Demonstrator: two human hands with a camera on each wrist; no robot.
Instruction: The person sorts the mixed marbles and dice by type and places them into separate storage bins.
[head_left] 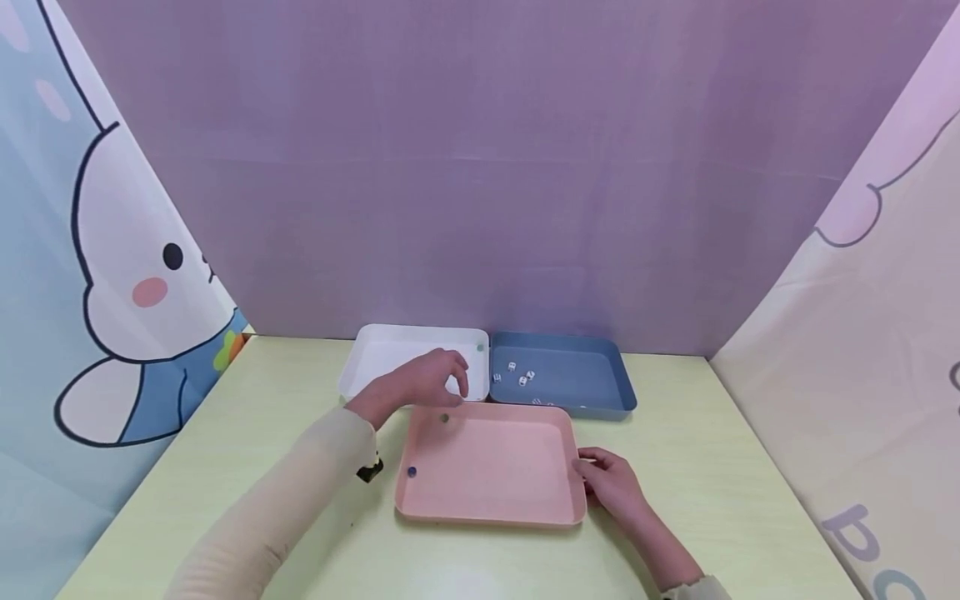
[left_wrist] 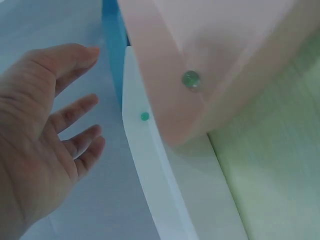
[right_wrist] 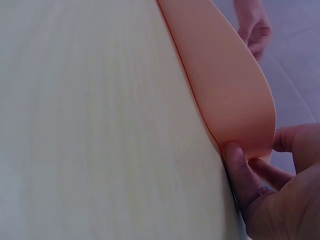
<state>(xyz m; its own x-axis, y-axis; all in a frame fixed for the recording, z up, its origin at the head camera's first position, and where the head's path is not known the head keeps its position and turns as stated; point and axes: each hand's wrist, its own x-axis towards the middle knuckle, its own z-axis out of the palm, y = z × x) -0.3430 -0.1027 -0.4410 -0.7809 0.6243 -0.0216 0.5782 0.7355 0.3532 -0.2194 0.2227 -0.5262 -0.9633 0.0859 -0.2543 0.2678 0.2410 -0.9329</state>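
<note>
My left hand (head_left: 429, 379) hovers over the front of the white tray (head_left: 356, 360), near the back left edge of the pink tray (head_left: 491, 471). Its fingers are loosely bent, and the left wrist view shows nothing between them. A green marble (left_wrist: 191, 79) lies in the pink tray just below that hand, and a dark blue marble (head_left: 412, 472) is near the tray's left wall. Another green marble (head_left: 480, 347) sits in the white tray's back right corner. My right hand (head_left: 613, 483) grips the pink tray's right wall, thumb at the rim and fingers (right_wrist: 240, 172) against the outside.
A blue tray (head_left: 592, 375) stands right of the white one, with several white dice (head_left: 522, 381) toward its left and front. Both touch or nearly touch the pink tray's back edge. A purple curtain (head_left: 480, 167) hangs behind the pale table (head_left: 697, 467), with patterned cloths at both sides.
</note>
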